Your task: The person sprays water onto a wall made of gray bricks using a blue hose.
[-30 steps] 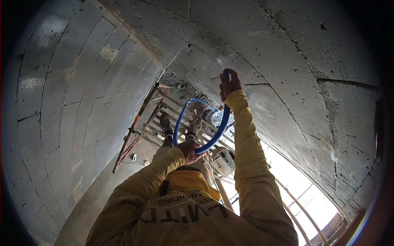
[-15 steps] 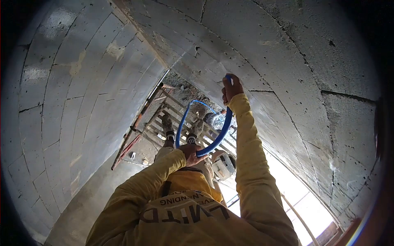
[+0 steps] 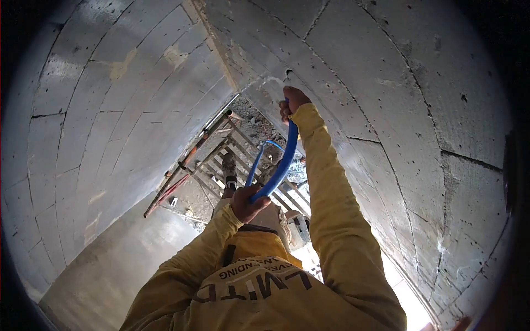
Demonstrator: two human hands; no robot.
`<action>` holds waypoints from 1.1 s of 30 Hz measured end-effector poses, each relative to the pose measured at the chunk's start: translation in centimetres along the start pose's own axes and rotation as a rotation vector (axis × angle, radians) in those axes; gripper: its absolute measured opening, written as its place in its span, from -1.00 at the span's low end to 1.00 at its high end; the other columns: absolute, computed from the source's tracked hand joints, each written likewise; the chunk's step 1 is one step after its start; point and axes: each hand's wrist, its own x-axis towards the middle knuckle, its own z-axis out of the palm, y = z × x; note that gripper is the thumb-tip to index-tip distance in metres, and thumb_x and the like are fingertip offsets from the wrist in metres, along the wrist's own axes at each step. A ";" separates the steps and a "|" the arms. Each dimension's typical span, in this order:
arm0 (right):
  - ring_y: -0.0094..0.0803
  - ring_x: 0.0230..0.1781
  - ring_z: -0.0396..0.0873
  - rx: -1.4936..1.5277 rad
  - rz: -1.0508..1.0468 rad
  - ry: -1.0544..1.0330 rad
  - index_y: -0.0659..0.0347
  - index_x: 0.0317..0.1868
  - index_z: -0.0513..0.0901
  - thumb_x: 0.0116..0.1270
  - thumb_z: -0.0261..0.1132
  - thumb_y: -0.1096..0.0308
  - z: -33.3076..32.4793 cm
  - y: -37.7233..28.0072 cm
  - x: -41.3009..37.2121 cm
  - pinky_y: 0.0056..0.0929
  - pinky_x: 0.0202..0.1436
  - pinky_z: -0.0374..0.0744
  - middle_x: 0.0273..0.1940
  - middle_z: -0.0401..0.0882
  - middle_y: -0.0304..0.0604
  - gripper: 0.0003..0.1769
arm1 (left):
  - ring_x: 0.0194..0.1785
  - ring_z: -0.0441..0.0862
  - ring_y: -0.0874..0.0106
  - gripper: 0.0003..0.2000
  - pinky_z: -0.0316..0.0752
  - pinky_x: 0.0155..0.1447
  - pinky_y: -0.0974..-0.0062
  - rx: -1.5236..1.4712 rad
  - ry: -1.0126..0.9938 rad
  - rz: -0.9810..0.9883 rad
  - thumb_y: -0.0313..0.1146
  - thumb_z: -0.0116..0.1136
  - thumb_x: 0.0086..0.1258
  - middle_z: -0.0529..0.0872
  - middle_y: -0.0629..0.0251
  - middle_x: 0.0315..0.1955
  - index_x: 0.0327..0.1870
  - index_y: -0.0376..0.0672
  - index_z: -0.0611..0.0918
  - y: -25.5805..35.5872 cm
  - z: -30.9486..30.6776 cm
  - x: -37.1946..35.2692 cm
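Note:
A thick blue hose (image 3: 285,160) bends in a curve between my two hands. My left hand (image 3: 248,204) is closed round its lower part, in front of my body. Higher up, close to the right-hand block wall, my right hand (image 3: 295,103) grips the hose near its upper end; the fingers partly hide that end. Just above this hand is a small dark hole (image 3: 288,72) in the wall. From my left hand more of the blue hose runs down past my legs towards the floor.
Grey block walls (image 3: 381,110) meet in a corner ahead. Under my feet is a slatted wooden platform (image 3: 243,140), with poles (image 3: 190,154) along its left side. Rubble (image 3: 251,116) lies in the corner below. A pale container (image 3: 298,229) stands by my right leg.
My right hand has moved up and left with the hose, nearer the hole in the wall. My left hand has shifted slightly left. The view has moved a little too.

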 end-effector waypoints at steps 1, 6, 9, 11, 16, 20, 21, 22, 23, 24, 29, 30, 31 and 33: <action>-0.46 -0.80 0.22 0.039 0.037 -0.027 0.02 -0.28 0.37 0.34 0.06 0.07 0.9 -0.4 0.5 -0.35 -0.71 0.26 -0.65 0.29 -0.26 -0.78 | -0.64 0.30 0.54 -0.60 0.24 -0.52 0.47 -0.025 0.052 0.015 -0.01 0.21 0.25 0.41 0.39 -0.73 -0.55 -0.18 0.46 1.5 -0.2 0.1; -0.34 -0.76 0.31 -0.014 0.048 -0.034 0.12 -0.40 0.37 0.30 0.12 0.09 4.9 -2.2 2.0 -0.15 -0.65 0.43 -0.61 0.38 -0.19 -0.71 | -0.62 0.31 0.60 -0.59 0.22 -0.53 0.52 -0.128 0.161 0.066 -0.01 0.21 0.26 0.41 0.42 -0.73 -0.56 -0.19 0.48 5.6 -1.0 1.0; -0.38 -0.77 0.27 0.049 0.062 0.076 0.11 -0.46 0.35 0.30 0.12 0.06 5.6 -3.1 1.4 -0.22 -0.68 0.37 -0.65 0.32 -0.23 -0.67 | -0.64 0.30 0.57 -0.60 0.22 -0.54 0.49 -0.085 0.188 0.133 -0.04 0.22 0.26 0.39 0.39 -0.75 -0.59 -0.19 0.48 7.2 -1.7 1.3; -0.43 -0.78 0.22 0.063 0.059 0.136 0.09 -0.51 0.33 0.31 0.10 0.03 3.9 -3.0 1.8 -0.31 -0.71 0.30 -0.69 0.26 -0.28 -0.64 | -0.67 0.32 0.49 -0.61 0.22 -0.55 0.44 -0.041 0.182 0.172 -0.07 0.26 0.23 0.40 0.34 -0.76 -0.62 -0.18 0.48 7.3 -2.1 1.8; -0.55 -0.80 0.15 0.219 0.065 0.111 0.07 -0.58 0.31 0.34 0.10 0.01 1.2 -2.7 -1.6 -0.49 -0.75 0.20 -0.76 0.17 -0.37 -0.58 | -0.70 0.36 0.31 -0.65 0.23 -0.57 0.34 0.118 0.200 0.454 -0.15 0.39 0.08 0.41 0.27 -0.77 -0.67 -0.15 0.50 8.7 -1.8 3.3; -0.62 -0.78 0.17 0.383 0.164 -0.121 0.06 -0.58 0.33 0.36 0.14 0.06 -0.4 -1.6 -3.0 -0.58 -0.72 0.22 -0.75 0.20 -0.42 -0.60 | -0.71 0.36 0.31 -0.67 0.24 -0.56 0.34 0.218 0.219 0.622 -0.20 0.47 -0.02 0.37 0.32 -0.80 -0.69 -0.10 0.49 10.5 -1.4 5.1; -0.62 -0.79 0.18 0.421 0.161 -0.132 0.05 -0.58 0.34 0.36 0.14 0.06 -0.5 -1.1 -3.0 -0.59 -0.72 0.23 -0.75 0.21 -0.42 -0.60 | -0.71 0.36 0.31 -0.66 0.25 -0.55 0.34 0.225 0.216 0.649 -0.21 0.47 -0.03 0.36 0.33 -0.81 -0.69 -0.09 0.48 11.0 -1.3 5.4; -0.61 -0.79 0.19 0.460 0.158 -0.144 0.05 -0.58 0.34 0.36 0.15 0.07 -0.3 -0.6 -2.9 -0.59 -0.72 0.24 -0.76 0.22 -0.43 -0.60 | -0.71 0.36 0.31 -0.66 0.26 -0.55 0.35 0.232 0.214 0.676 -0.22 0.48 -0.04 0.36 0.35 -0.81 -0.69 -0.08 0.48 11.7 -1.1 5.8; -0.61 -0.79 0.19 0.499 0.154 -0.154 0.05 -0.58 0.35 0.36 0.15 0.07 -0.1 -0.1 -2.9 -0.60 -0.72 0.24 -0.76 0.24 -0.43 -0.61 | -0.71 0.37 0.32 -0.66 0.28 -0.52 0.36 0.223 0.248 0.715 -0.23 0.49 -0.07 0.36 0.38 -0.81 -0.70 -0.06 0.46 12.2 -0.7 6.1; -0.61 -0.79 0.20 0.511 0.160 -0.167 0.05 -0.58 0.36 0.36 0.15 0.07 0.0 0.3 -2.9 -0.60 -0.72 0.25 -0.76 0.25 -0.43 -0.61 | -0.70 0.37 0.32 -0.66 0.28 -0.52 0.36 0.195 0.258 0.741 -0.24 0.49 -0.08 0.36 0.38 -0.81 -0.70 -0.06 0.46 12.5 -0.3 6.5; -0.62 -0.79 0.22 0.483 0.135 -0.234 0.06 -0.57 0.38 0.36 0.16 0.09 1.1 2.2 -2.4 -0.60 -0.71 0.26 -0.76 0.27 -0.43 -0.62 | -0.62 0.43 0.30 -0.68 0.30 -0.46 0.36 0.142 0.276 0.813 -0.32 0.50 -0.15 0.43 0.34 -0.72 -0.63 -0.09 0.47 12.7 0.9 7.8; -0.62 -0.79 0.22 0.468 0.122 -0.247 0.06 -0.57 0.38 0.36 0.16 0.09 1.7 2.5 -2.4 -0.60 -0.70 0.27 -0.76 0.27 -0.43 -0.63 | -0.59 0.45 0.30 -0.68 0.31 -0.44 0.35 0.136 0.273 0.814 -0.34 0.50 -0.16 0.45 0.32 -0.69 -0.61 -0.11 0.47 12.8 1.2 8.0; -0.62 -0.78 0.24 0.454 0.115 -0.246 0.06 -0.57 0.38 0.36 0.16 0.09 2.3 2.8 -2.7 -0.60 -0.69 0.27 -0.75 0.27 -0.42 -0.63 | -0.53 0.47 0.28 -0.69 0.33 -0.39 0.35 0.153 0.295 0.834 -0.36 0.49 -0.17 0.48 0.29 -0.63 -0.60 -0.11 0.47 12.7 1.5 8.3; -0.61 -0.77 0.24 0.447 0.125 -0.244 0.06 -0.57 0.38 0.37 0.15 0.09 3.7 2.8 -3.1 -0.58 -0.69 0.27 -0.75 0.26 -0.41 -0.62 | -0.41 0.52 0.24 -0.69 0.36 -0.29 0.34 0.190 0.342 0.873 -0.40 0.47 -0.18 0.52 0.25 -0.50 -0.57 -0.13 0.46 12.4 2.0 8.6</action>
